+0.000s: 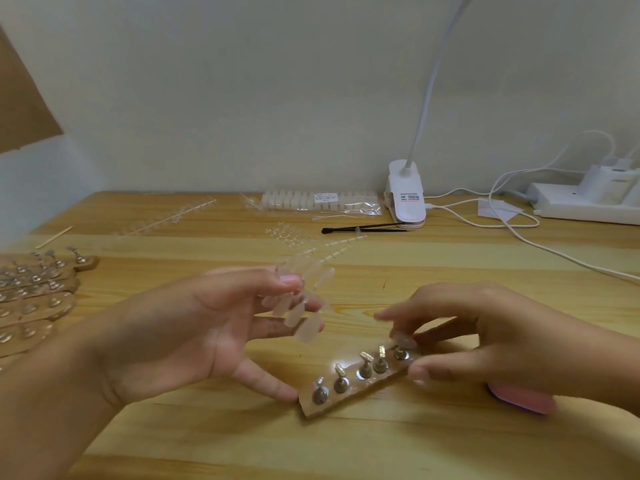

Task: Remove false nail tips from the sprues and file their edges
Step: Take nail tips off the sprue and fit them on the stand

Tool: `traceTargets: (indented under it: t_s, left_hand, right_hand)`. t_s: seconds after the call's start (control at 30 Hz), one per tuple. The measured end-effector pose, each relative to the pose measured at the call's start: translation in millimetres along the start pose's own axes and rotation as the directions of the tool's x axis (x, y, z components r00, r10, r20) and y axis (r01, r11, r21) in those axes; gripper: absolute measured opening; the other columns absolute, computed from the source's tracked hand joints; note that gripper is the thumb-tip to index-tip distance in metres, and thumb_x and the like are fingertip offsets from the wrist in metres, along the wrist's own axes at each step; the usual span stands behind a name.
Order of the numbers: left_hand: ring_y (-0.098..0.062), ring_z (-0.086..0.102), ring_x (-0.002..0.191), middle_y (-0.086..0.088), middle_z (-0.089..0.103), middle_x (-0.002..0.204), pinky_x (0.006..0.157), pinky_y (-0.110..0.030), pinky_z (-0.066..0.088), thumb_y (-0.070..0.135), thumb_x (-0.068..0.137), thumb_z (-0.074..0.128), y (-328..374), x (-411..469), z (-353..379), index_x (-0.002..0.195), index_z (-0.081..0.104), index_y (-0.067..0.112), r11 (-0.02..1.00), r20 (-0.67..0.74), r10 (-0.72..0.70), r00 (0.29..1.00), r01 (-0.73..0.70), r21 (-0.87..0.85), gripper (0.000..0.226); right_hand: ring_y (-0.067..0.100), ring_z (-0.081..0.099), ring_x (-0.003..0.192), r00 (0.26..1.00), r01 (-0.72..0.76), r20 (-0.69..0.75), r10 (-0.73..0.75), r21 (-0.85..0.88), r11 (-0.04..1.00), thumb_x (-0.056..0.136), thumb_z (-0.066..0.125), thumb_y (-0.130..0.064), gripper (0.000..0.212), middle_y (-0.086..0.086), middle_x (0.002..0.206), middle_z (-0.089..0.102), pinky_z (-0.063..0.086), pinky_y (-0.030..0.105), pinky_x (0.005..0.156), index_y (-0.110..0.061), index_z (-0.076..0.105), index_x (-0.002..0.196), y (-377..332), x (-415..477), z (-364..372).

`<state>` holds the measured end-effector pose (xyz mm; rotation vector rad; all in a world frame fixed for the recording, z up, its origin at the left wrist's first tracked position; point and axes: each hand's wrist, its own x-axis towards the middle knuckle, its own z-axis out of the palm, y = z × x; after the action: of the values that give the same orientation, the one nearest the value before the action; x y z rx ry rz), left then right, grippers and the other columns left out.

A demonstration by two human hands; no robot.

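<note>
While the table (pixel 450 271) is lying open beyond them, the left hand (pixel 180 327) is pinching the sprue of nail tips (pixel 301 306) in the air, and the right hand (pixel 485 337) is pinching a loose tip (pixel 403 340) onto the end peg of the wooden holder (pixel 349 398); light, thin and springy, the tips are likely wanting side-edge holds.

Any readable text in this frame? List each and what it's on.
No text is legible.
Sticker on the bag of nail tips: printed lines, too blurred to read.
Label on the lamp clip: dark lines plus a red one, too small to read.
</note>
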<state>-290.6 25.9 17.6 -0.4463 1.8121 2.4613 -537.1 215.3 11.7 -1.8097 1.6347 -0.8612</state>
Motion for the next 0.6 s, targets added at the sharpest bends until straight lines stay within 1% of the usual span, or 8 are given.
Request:
traceTargets:
  t_s: [0.03, 0.07, 0.13, 0.2, 0.3, 0.43, 0.5, 0.6]
  left_hand:
    - [-0.022, 0.05, 0.134, -0.003, 0.061, 0.133, 0.096, -0.072, 0.042, 0.024, 0.102, 0.058, 3, 1, 6, 0.117, 0.068, 0.021, 0.999, 0.036, -0.004, 0.999, 0.006, -0.049, 0.019]
    - [-0.02, 0.056, 0.128, -0.005, 0.065, 0.126, 0.093, -0.071, 0.045, 0.028, 0.097, 0.065, 6, -2, 13, 0.112, 0.071, 0.019, 0.997, 0.005, -0.005, 1.0, 0.005, -0.08, 0.018]
    - [-0.013, 0.066, 0.11, -0.002, 0.07, 0.11, 0.09, -0.061, 0.053, 0.039, 0.079, 0.081, 8, -1, 28, 0.097, 0.076, 0.024, 0.997, -0.187, 0.056, 0.981, -0.047, 0.053, 0.025]
    - [-0.005, 0.068, 0.089, 0.005, 0.072, 0.091, 0.094, -0.048, 0.056, 0.046, 0.061, 0.084, 8, 1, 46, 0.082, 0.076, 0.03, 0.969, -0.384, 0.174, 0.907, -0.088, 0.232, 0.027]
    - [0.0, 0.065, 0.073, 0.012, 0.069, 0.075, 0.085, -0.032, 0.054, 0.052, 0.052, 0.079, 13, 2, 69, 0.074, 0.075, 0.033, 0.923, -0.466, 0.34, 0.817, -0.196, 0.33, 0.03]
    - [0.0, 0.068, 0.071, 0.009, 0.07, 0.072, 0.067, -0.009, 0.05, 0.046, 0.058, 0.082, 6, 6, 86, 0.073, 0.075, 0.032, 0.873, -0.421, 0.428, 0.8, -0.245, 0.421, 0.021]
    - [-0.003, 0.07, 0.074, 0.007, 0.072, 0.072, 0.068, -0.01, 0.051, 0.038, 0.064, 0.079, 2, 9, 90, 0.069, 0.073, 0.031, 0.877, -0.414, 0.434, 0.8, -0.27, 0.398, 0.011]
    - [-0.009, 0.074, 0.082, 0.001, 0.076, 0.076, 0.08, -0.023, 0.051, 0.034, 0.069, 0.074, -2, 13, 93, 0.069, 0.073, 0.034, 0.904, -0.438, 0.409, 0.8, -0.288, 0.317, 0.001]
  right_hand:
    - [0.007, 0.065, 0.107, 1.0, 0.003, -0.028, -0.003, 0.001, 1.0, 0.08, 0.075, -0.045, 0.045, -0.017, 0.107, 0.069, 0.052, 0.02, 0.093, -0.042, 0.063, 0.124, -2, -1, -5]
    - [0.007, 0.065, 0.109, 0.997, 0.018, -0.078, -0.018, -0.001, 1.0, 0.078, 0.072, -0.051, 0.048, -0.016, 0.109, 0.07, 0.051, 0.02, 0.093, -0.045, 0.061, 0.124, -5, -1, -10]
    - [0.007, 0.068, 0.105, 0.974, 0.065, -0.221, -0.047, 0.074, 0.995, 0.076, 0.07, -0.058, 0.045, -0.011, 0.108, 0.073, 0.051, 0.016, 0.089, -0.043, 0.066, 0.118, -15, 0, -18]
    - [0.006, 0.07, 0.099, 0.934, 0.124, -0.353, -0.059, 0.165, 0.978, 0.075, 0.069, -0.056, 0.037, -0.01, 0.104, 0.075, 0.053, 0.014, 0.083, -0.039, 0.072, 0.107, -25, -1, -21]
    - [0.004, 0.071, 0.095, 0.911, 0.17, -0.401, -0.098, 0.149, 0.974, 0.077, 0.067, -0.052, 0.03, -0.012, 0.103, 0.075, 0.055, 0.017, 0.079, -0.037, 0.074, 0.102, -41, -3, -13]
    - [0.007, 0.069, 0.091, 0.921, 0.196, -0.371, -0.122, 0.169, 0.966, 0.074, 0.07, -0.048, 0.023, -0.009, 0.093, 0.073, 0.053, 0.015, 0.081, -0.032, 0.073, 0.09, -56, 0, 4]
    - [0.011, 0.068, 0.093, 0.914, 0.173, -0.389, -0.115, 0.116, 0.978, 0.071, 0.07, -0.049, 0.024, -0.008, 0.09, 0.07, 0.054, 0.019, 0.082, -0.031, 0.069, 0.087, -57, 1, 9]
    - [0.01, 0.066, 0.096, 0.915, 0.104, -0.394, -0.084, 0.03, 0.994, 0.069, 0.065, -0.055, 0.028, -0.013, 0.09, 0.069, 0.054, 0.026, 0.082, -0.036, 0.066, 0.089, -56, -1, 11]
